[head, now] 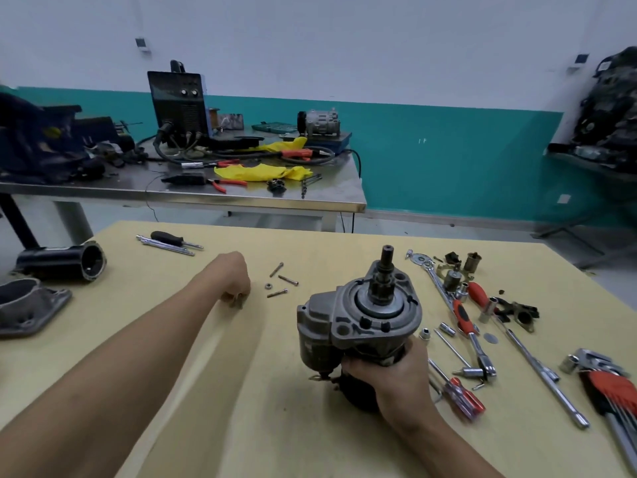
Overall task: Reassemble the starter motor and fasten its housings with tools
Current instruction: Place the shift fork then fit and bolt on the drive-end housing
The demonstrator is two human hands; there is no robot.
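The grey starter motor point(358, 319) stands upright on the yellow table point(241, 391), shaft end up. My right hand point(389, 374) grips its dark lower body from the near side. My left hand point(236, 281) is stretched out to the left of the motor, fingers curled down onto the table around a small metal part that I cannot make out. Three loose bolts point(282, 281) and a nut point(266, 286) lie just right of that hand.
A black motor housing point(65, 262) and a grey end housing point(27, 305) sit at the table's left edge. Ratchets, sockets, screwdrivers point(458, 391) and hex keys point(610, 388) crowd the right side. A black-handled screwdriver point(172, 239) lies at the far left. A cluttered steel bench point(193, 188) stands behind.
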